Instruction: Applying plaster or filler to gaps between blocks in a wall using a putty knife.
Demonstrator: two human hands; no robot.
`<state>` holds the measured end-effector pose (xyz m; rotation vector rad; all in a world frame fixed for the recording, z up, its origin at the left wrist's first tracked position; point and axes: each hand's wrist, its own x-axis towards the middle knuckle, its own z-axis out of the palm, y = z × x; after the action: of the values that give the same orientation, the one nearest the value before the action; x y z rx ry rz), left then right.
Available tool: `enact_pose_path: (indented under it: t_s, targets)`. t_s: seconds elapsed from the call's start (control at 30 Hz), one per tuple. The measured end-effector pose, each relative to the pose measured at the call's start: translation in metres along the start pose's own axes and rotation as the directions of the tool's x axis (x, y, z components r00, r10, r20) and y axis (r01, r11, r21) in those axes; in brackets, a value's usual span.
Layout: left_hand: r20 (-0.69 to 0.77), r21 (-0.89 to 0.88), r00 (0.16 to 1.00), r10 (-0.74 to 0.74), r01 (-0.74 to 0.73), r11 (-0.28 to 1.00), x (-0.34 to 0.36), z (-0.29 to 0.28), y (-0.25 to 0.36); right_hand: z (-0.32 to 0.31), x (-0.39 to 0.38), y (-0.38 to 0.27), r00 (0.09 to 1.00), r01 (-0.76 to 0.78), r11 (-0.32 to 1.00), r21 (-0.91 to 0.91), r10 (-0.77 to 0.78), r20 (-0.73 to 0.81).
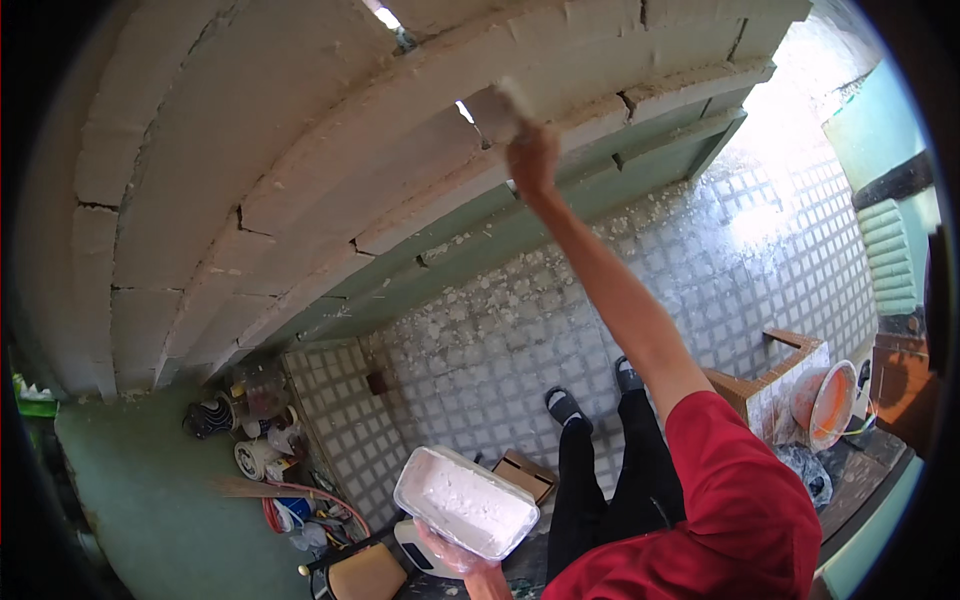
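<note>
- The room has a big block wall [300,170] of pale grey blocks, and below it a floor of small square tiles [640,300] with white crumbs and splashes on it.
- The right hand [532,160] is stretched up to the wall and is closed around a flat spreading tool [515,100], which is pressed on a block near a little hole where light shines through.
- The left hand [455,558] is low down, far from the wall, with its fingers curled under a white tub [466,500] that it carries from below.
- The tub is almost full of white paste, so I think lots of spreading is left to do.
- Many cracks between the blocks look dark and not filled (mostly on the left part of the wall), so the job seems to be at an early stage.
- At the foot of the wall, on the left, sits a heap of jars and rolls [255,420]; they are too small to make out any labels.
- Far from the wall, on the right, is an orange bucket [828,402] leaning on a brown brick box [770,385].
- Just beside the tub lies a flat brown cardboard box [525,473].
</note>
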<state>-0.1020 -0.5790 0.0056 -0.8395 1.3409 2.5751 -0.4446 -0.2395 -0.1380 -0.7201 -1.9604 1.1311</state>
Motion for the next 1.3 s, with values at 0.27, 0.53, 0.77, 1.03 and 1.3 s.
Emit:
enact_pose_path:
  t_s: [0.27,0.53,0.77,1.03,1.3]
  targets:
    - [-0.013,0.007,1.0,0.029,-0.028,1.0,-0.003,0.001,0.0,-0.008,-0.017,0.006,0.997,0.056,0.992,0.111,-0.061,0.04]
    - [-0.042,0.032,0.998,0.054,-0.053,0.998,-0.004,-0.014,-0.008,-0.052,0.05,0.057,0.859,0.169,0.985,-0.044,-0.169,-0.484]
    - [-0.043,0.046,0.998,0.044,-0.042,0.998,-0.007,-0.014,-0.004,0.013,-0.024,0.016,0.972,0.197,0.955,0.224,-0.16,-0.174]
    - [-0.001,0.048,0.999,0.053,-0.053,0.997,-0.011,-0.015,-0.004,-0.043,0.023,0.018,0.918,-0.131,0.973,0.191,0.191,-0.347]
    - [-0.023,-0.092,0.999,0.033,-0.035,0.995,-0.008,-0.02,-0.005,-0.036,0.057,0.044,0.89,0.18,0.979,-0.093,-0.202,-0.408]
